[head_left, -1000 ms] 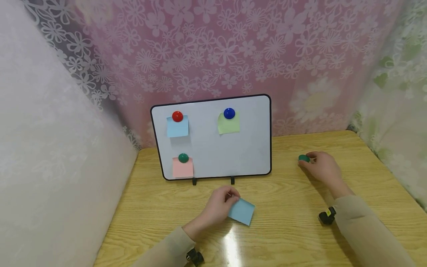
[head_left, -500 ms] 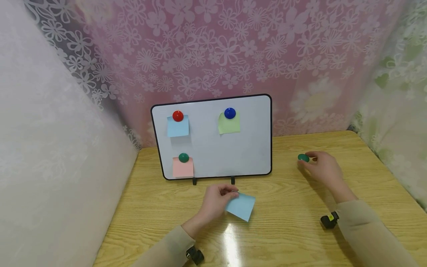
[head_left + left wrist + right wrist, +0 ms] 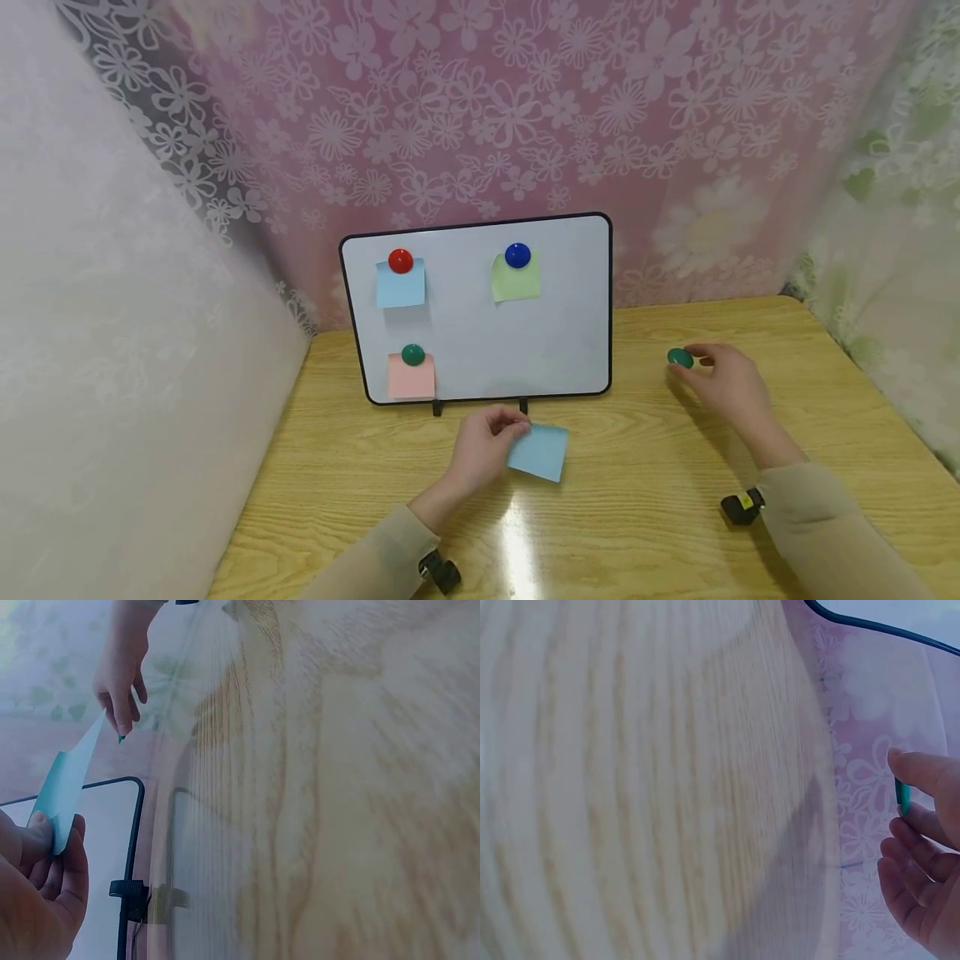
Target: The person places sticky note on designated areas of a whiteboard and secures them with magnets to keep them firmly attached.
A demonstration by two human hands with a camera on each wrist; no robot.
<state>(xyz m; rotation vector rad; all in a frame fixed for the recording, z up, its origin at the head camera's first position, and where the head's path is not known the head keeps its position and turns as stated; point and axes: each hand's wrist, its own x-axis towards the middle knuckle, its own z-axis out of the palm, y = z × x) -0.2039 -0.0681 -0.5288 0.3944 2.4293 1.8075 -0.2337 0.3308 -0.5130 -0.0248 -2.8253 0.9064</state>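
Observation:
My left hand [image 3: 480,446] pinches a blue sticky note [image 3: 542,454] by its upper left corner, in front of the whiteboard [image 3: 465,350]. In the left wrist view the note [image 3: 69,784] stands up between thumb and fingers, slightly bent. To the right of the board, my right hand [image 3: 727,383] pinches a round green magnet [image 3: 680,358] between thumb and index finger. The right wrist view shows that magnet [image 3: 902,796] edge-on, the other fingers loosely curled below it.
On the board, a red magnet [image 3: 401,261] holds a blue note [image 3: 401,287], a blue magnet [image 3: 517,255] a green note [image 3: 517,283], and another green magnet [image 3: 413,355] a pink note [image 3: 411,382]. Black feet [image 3: 437,407] support the board on the wooden table [image 3: 630,517].
My left hand has moved up and slightly left with the blue sticky note, which has turned more level. The right hand keeps the green magnet nearly in place, tilting it a little.

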